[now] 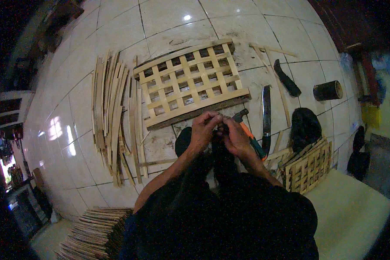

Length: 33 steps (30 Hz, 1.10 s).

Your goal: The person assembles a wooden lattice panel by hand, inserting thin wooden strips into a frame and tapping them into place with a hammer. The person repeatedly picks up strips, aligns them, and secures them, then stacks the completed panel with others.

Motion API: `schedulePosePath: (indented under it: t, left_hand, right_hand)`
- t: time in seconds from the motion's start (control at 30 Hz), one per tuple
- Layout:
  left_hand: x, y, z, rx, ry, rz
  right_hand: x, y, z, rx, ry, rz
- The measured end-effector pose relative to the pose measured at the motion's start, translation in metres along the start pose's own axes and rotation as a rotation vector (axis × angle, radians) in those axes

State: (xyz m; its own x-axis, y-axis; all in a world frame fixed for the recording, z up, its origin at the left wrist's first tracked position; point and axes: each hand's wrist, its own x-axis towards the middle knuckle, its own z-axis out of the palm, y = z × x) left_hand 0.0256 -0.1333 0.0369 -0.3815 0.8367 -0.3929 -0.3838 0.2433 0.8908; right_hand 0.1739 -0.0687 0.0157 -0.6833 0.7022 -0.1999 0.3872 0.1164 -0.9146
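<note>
1. The pale woven lattice panel [187, 76] lies flat on the tiled floor [169, 21] directly ahead of the person, propped on dark bars [227, 103].
2. Its long axis runs left to right on a slant; the right end sits farther from the person than the left.
3. The left hand [203, 131] is half closed just off the panel's near edge, fingertips drawn together.
4. The right hand [236, 137] is similarly curled, its fingertips meeting the left's; whether either grasps something small cannot be told.
5. A hammer [247, 131] with an orange-and-green handle lies just beside the right hand, head pointing away from the person.
6. Farther right, a long knife [266, 108] points its blade away too.
7. Loose strips [112, 112] lie left of the panel, mostly lengthwise away from the person.
8. Any markings on the tools are too small to read.
</note>
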Motion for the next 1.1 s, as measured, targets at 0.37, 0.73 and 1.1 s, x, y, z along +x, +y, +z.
schedulePosePath:
  t: [0.37, 0.73, 1.1]
  left_hand:
    - [0.053, 0.002, -0.013, 0.751, 0.276, 0.735]
    - [0.058, -0.002, -0.007, 0.827, 0.362, 0.874]
    - [0.061, -0.008, -0.011, 0.860, 0.340, 0.914]
  right_hand:
    - [-0.075, 0.026, -0.066, -0.275, 0.180, 0.434]
    - [-0.079, -0.006, -0.061, -0.289, 0.164, 0.218]
    - [-0.020, -0.067, -0.039, -0.294, -0.022, 0.231]
